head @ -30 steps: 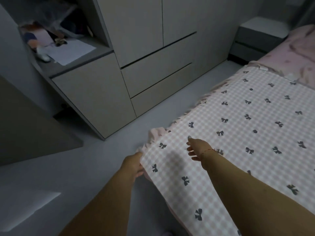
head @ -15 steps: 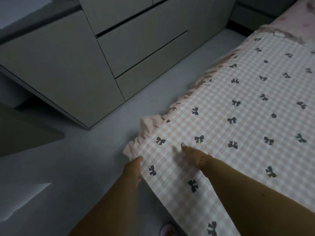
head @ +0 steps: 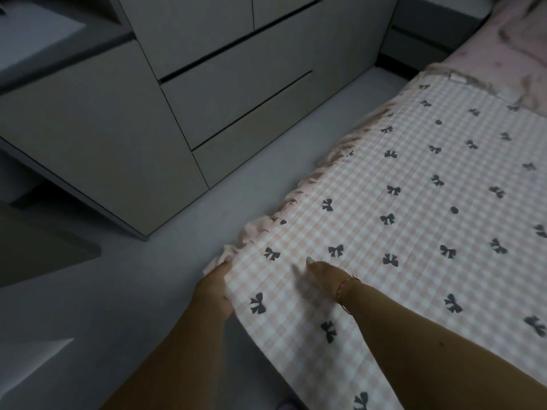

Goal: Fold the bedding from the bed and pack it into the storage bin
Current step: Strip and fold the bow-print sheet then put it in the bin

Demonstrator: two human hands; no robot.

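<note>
bedding: pink checked blanket [head: 399,202] with dark bows, spread flat on the bed
left hand [head: 214,287]: fingers grip its frilled near corner
right hand [head: 324,270]: fingers extended, resting on top
floor [head: 148,291]: grey

Dim, soft picture; edges perhaps bowed.

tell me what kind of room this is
Most likely a bedroom. A pink checked quilt with bows lies spread over a bed, built-in grey cabinets with drawers line the wall opposite, and a nightstand stands at the far end.
</note>
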